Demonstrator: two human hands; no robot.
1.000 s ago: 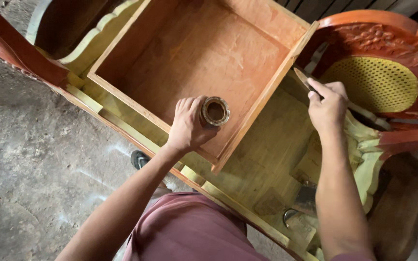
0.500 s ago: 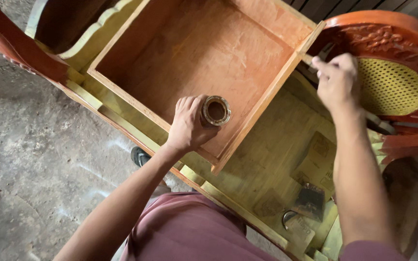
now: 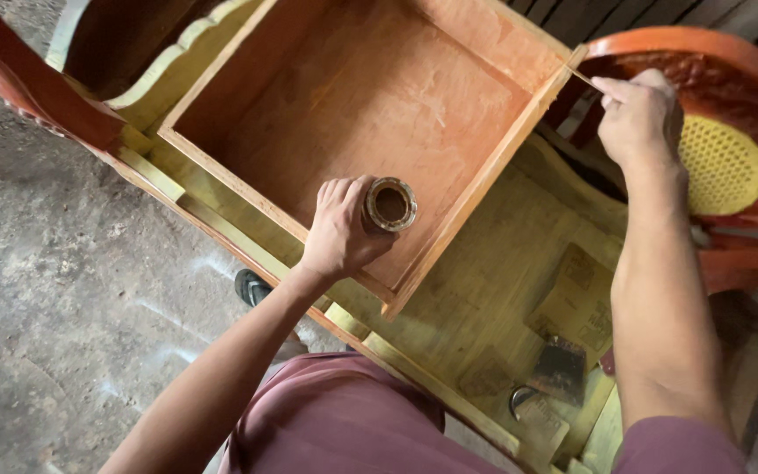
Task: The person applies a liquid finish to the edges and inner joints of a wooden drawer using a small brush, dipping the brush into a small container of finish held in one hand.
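Left hand [image 3: 337, 235] is wrapped around a small round can [image 3: 389, 204], open top facing up, dark liquid inside, rim crusted. It's held upright over the near corner of the wooden box [image 3: 370, 96], likely so the contents stay level and within reach.

Right hand [image 3: 640, 116] is closed in a pinch on a thin stick-like handle [image 3: 586, 79]; its tip meets the box's far right corner. Could be a small brush, bristles too small to tell.

Box: square, shallow, flat panel bottom stained reddish-orange, streaky finish, plain straight walls. It sits on a yellow-green wooden frame [image 3: 484, 290].

Right of the box: orange carved chair [image 3: 747, 105] with a yellow woven seat. Left of the box: rough concrete floor [image 3: 63, 290].
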